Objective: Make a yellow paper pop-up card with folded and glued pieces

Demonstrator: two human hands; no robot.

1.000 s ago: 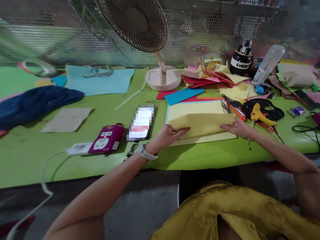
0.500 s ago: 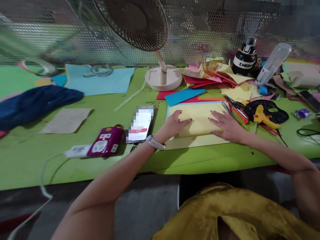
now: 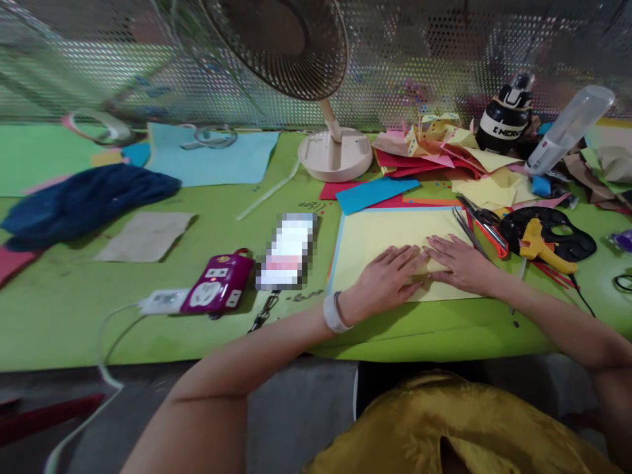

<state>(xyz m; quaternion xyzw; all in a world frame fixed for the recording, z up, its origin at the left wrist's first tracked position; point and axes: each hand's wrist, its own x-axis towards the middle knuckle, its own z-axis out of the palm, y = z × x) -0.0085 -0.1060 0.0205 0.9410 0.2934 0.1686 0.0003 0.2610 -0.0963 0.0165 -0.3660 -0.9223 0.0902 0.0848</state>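
Note:
A pale yellow sheet of paper (image 3: 385, 232) lies flat on the green table (image 3: 197, 329), over a light blue sheet whose edge shows at its left. My left hand (image 3: 390, 275) rests palm down on the yellow sheet's near middle, fingers stretched out. Right beside it, my right hand (image 3: 457, 263) also lies flat on the sheet, fingers extended, its fingertips almost touching the left hand's. A white watch band circles my left wrist.
A phone (image 3: 287, 251) and a magenta power strip (image 3: 213, 289) lie left of the sheet. Scissors (image 3: 481, 220), a yellow glue gun (image 3: 543, 245) and a black holder sit right. A fan's base (image 3: 336, 153), paper scraps (image 3: 434, 155), a black bottle (image 3: 506, 118) and blue cloth (image 3: 83, 201) lie farther back.
The yellow sheet, held folded up at its corners a second ago, now lies flat. Both hands have come together and press on its near middle.

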